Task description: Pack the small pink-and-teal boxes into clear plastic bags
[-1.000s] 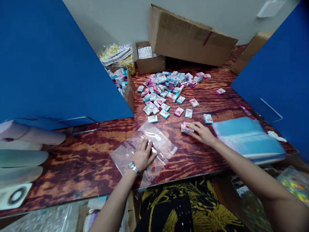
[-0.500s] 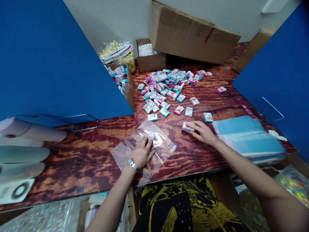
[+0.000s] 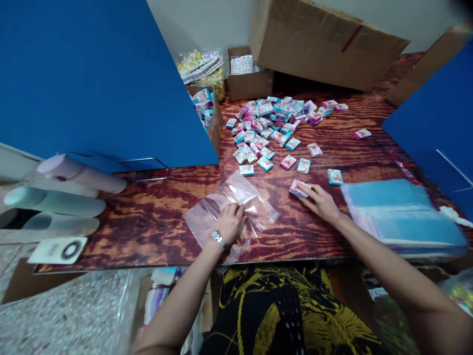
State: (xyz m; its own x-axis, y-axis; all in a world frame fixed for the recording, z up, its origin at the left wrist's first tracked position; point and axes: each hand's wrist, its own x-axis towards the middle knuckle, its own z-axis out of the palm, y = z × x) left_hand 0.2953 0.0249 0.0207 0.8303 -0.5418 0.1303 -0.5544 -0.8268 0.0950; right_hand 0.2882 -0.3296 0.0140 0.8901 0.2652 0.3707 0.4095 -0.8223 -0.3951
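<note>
My left hand (image 3: 231,223), with a metal watch (image 3: 219,238) on its wrist, lies on a clear plastic bag (image 3: 207,214). Its fingers are bent and drawn together on the film; the exact grip on the bag is partly hidden. To the right, my right hand (image 3: 322,203) has its fingers closed on a small pink-and-white box (image 3: 299,188) at the tabletop. Similar boxes in pink and blue lie just beyond, including a blue-edged box (image 3: 334,176) near my right hand and a heap of small boxes (image 3: 264,123) farther back.
A stack of blue-looking plastic sheets (image 3: 391,207) lies at the right. Blue panels (image 3: 111,88) flank the wooden table (image 3: 148,222). Bottles (image 3: 62,201) lie at the left. A large carton (image 3: 325,44) and a smaller carton (image 3: 251,84) stand at the back.
The camera view has shifted, so the scene sits farther right. My left fingers have drawn closer together on the bag. My right hand stays on the same box, which looks slightly more tilted.
</note>
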